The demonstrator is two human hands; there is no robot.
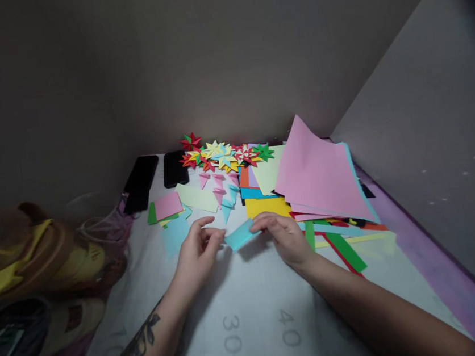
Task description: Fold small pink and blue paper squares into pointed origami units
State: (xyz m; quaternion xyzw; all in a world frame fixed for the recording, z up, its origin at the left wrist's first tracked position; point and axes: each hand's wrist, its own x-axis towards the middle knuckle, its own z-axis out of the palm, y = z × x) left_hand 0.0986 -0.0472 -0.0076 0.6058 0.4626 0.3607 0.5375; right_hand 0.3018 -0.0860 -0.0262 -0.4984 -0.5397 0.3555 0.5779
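A small folded piece of light-blue paper (242,236) is stretched between my two hands, just above the white mat. My left hand (199,242) pinches its left end between thumb and fingers. At its right end, my right hand (284,235) grips the paper with thumb and fingertips. Just beyond lie several folded pink paper pieces (219,194) and folded light-blue pieces (229,203). Left of them is a pile of small paper squares, with a pink square (167,206) on top. A flat light-blue sheet (176,235) lies beside my left hand.
Folded paper stars (221,152) in several colours are heaped at the back. To the right stand large pink sheets (318,174) over coloured paper, with green strips (346,252) in front. Two dark phones (175,169) lie back left. Bags (37,263) sit at far left.
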